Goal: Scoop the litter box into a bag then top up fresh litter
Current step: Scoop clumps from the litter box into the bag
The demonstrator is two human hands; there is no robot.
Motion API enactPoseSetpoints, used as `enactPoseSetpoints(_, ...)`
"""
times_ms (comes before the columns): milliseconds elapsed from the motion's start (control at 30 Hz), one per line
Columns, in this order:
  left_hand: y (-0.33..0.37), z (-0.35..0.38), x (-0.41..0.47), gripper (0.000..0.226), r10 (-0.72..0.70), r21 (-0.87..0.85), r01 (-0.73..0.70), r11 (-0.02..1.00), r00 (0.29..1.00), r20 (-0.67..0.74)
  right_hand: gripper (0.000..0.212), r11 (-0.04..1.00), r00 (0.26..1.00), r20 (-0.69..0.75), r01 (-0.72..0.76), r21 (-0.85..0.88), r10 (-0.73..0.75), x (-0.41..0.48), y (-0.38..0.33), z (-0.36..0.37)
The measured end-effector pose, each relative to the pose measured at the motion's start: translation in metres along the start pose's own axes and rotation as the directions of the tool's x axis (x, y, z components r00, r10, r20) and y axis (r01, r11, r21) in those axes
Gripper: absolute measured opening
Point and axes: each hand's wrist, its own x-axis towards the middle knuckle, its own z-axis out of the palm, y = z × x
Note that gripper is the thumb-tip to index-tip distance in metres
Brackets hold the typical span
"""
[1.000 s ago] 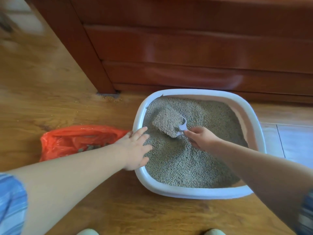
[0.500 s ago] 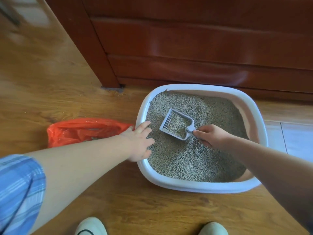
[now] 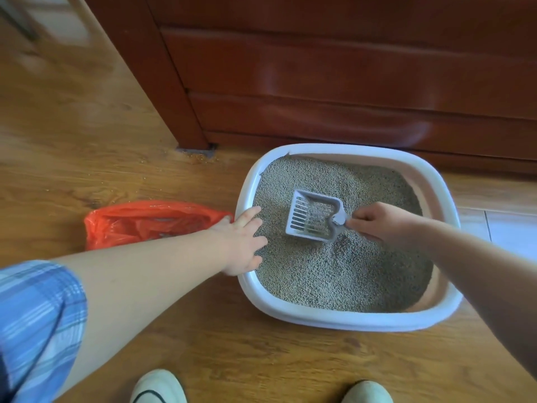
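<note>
Emptied since 1 second ago: scoop [image 3: 313,218], then heaped with litter, now nearly bare with its slots showing; it has also swung so the slotted end points left.

Item 1, right hand [image 3: 377,223]: fingers curled closed around the scoop handle, knuckles up, over the middle of the tray.

Item 2, scoop: pale grey plastic, slotted floor, raised side walls, lying low over the litter [image 3: 343,274] at tray centre; whether it touches the grains, cannot tell. A few grains cling between the slots.

Item 3, left hand [image 3: 241,242]: open and flat, palm on the tray's left rim, fingers spread over the litter edge, holding nothing.

Item 4, tray [image 3: 334,319]: white, rounded-rectangle rim, paler inner wall, filled with grey-beige granules, surface uneven with a dip near the scoop.

Item 5, bag [image 3: 139,222]: orange plastic, crumpled, lying on the floor just left of the tray, its right end touching the rim beside the left hand; contents partly visible as dark specks, unclear.

Item 6, floor [image 3: 87,141]: wood boards, scattered grains near the cabinet foot.

Item 7, cabinet [image 3: 319,68]: dark red wood, directly behind the tray.

Item 8, sleeve [image 3: 35,324]: blue plaid, left arm.

Item 9, 2 shoes [image 3: 158,386]: white, bottom edge.
</note>
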Motion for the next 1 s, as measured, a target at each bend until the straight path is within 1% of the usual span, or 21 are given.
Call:
enactPoseSetpoints(67, 0.000, 0.000, 0.000, 0.059, -0.001, 0.003, 0.001, 1.000, 1.000, -0.001, 0.046, 0.993, 1.000, 0.027, -0.013, -0.119, 0.016, 0.002, 0.005, -0.018)
enactPoseSetpoints(133, 0.000, 0.000, -0.001, 0.059, -0.003, 0.002, 0.003, 1.000, 1.000, -0.002, 0.050, 0.962, 0.998, 0.046, -0.037, -0.269, 0.052, 0.004, 0.008, -0.036)
enactPoseSetpoints(233, -0.001, 0.001, -0.001, 0.060, 0.002, 0.002, -0.002, 1.000, 1.000, -0.014, 0.055, 0.864, 0.977, 0.115, -0.101, -0.493, 0.180, 0.000, 0.004, -0.053)
enactPoseSetpoints(300, -0.002, 0.003, -0.001, 0.060, 0.015, 0.004, -0.015, 1.000, 0.999, -0.028, 0.056, 0.806, 0.950, 0.152, -0.140, -0.575, 0.273, -0.002, -0.002, -0.047)
enactPoseSetpoints(333, -0.003, 0.004, -0.001, 0.060, 0.019, 0.003, -0.019, 1.000, 0.999, -0.035, 0.055, 0.797, 0.944, 0.156, -0.148, -0.585, 0.290, -0.002, -0.005, -0.039)
enactPoseSetpoints(367, -0.003, 0.005, -0.001, 0.060, 0.023, -0.001, -0.023, 1.000, 0.999, -0.040, 0.053, 0.801, 0.945, 0.159, -0.146, -0.580, 0.287, -0.001, -0.009, -0.029)
enactPoseSetpoints(467, -0.005, 0.008, 0.000, 0.057, 0.045, -0.008, -0.045, 0.999, 0.997, -0.065, 0.055, 0.843, 0.961, 0.170, -0.098, -0.530, 0.218, 0.006, -0.021, 0.004)
enactPoseSetpoints(533, -0.007, 0.009, -0.001, 0.055, 0.068, -0.012, -0.069, 0.998, 0.994, -0.082, 0.054, 0.891, 0.967, 0.176, -0.088, -0.445, 0.183, 0.011, -0.027, 0.021)
enactPoseSetpoints(700, -0.009, 0.010, -0.001, 0.052, 0.091, -0.024, -0.094, 0.995, 0.991, -0.102, 0.054, 0.972, 0.970, 0.168, -0.145, -0.183, 0.176, 0.024, -0.047, 0.064)
enactPoseSetpoints(833, -0.010, 0.010, -0.003, 0.050, 0.100, -0.030, -0.104, 0.994, 0.990, -0.099, 0.047, 0.984, 0.979, 0.119, -0.155, -0.086, 0.164, 0.037, -0.064, 0.079)
enactPoseSetpoints(1000, -0.012, 0.009, -0.003, 0.048, 0.118, -0.068, -0.124, 0.990, 0.990, -0.081, 0.042, 0.970, 0.975, 0.125, -0.200, 0.137, 0.184, 0.030, -0.061, 0.095)
